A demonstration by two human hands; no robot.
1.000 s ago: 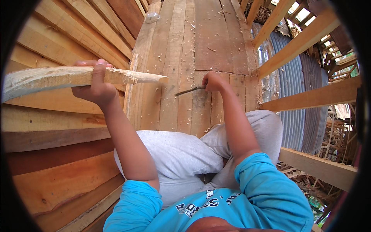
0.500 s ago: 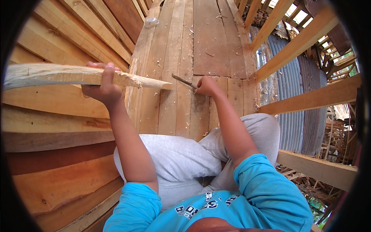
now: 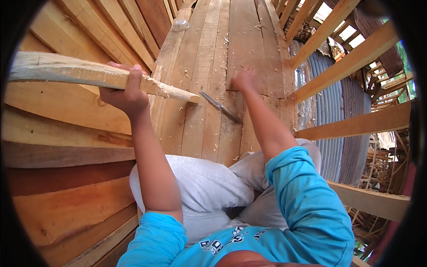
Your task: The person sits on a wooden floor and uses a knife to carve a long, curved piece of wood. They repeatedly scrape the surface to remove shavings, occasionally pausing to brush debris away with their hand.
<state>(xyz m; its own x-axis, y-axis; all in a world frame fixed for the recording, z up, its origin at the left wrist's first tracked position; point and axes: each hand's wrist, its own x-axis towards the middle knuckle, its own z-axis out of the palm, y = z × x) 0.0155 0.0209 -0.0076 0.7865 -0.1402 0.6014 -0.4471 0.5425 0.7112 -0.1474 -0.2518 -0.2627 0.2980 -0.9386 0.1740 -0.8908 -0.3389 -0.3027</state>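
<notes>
My left hand [image 3: 126,91] is closed around a long pale piece of wood [image 3: 71,70], its thumb on top. The piece reaches from the left rim toward the middle and narrows to a whittled end with shavings clinging to it. On the floorboards, just beyond that tapered end, lies a knife [image 3: 221,107], blade toward the far left and darker handle toward the near right. No hand touches it. My right hand [image 3: 243,80] is on or just above the boards beyond the knife. Its fingertips look slightly apart, and nothing shows in them.
Wood shavings are scattered over the plank floor [image 3: 209,58]. A small clear plastic container [image 3: 180,25] sits at the far left. A slatted wooden wall [image 3: 66,111] runs along the left. On the right are wooden rails [image 3: 356,120] with corrugated metal sheets [image 3: 329,93] beyond them.
My right hand has let go of the knife, which now lies on the boards, and has moved farther away. My left hand still holds the wood, which tilts slightly more downward to the right.
</notes>
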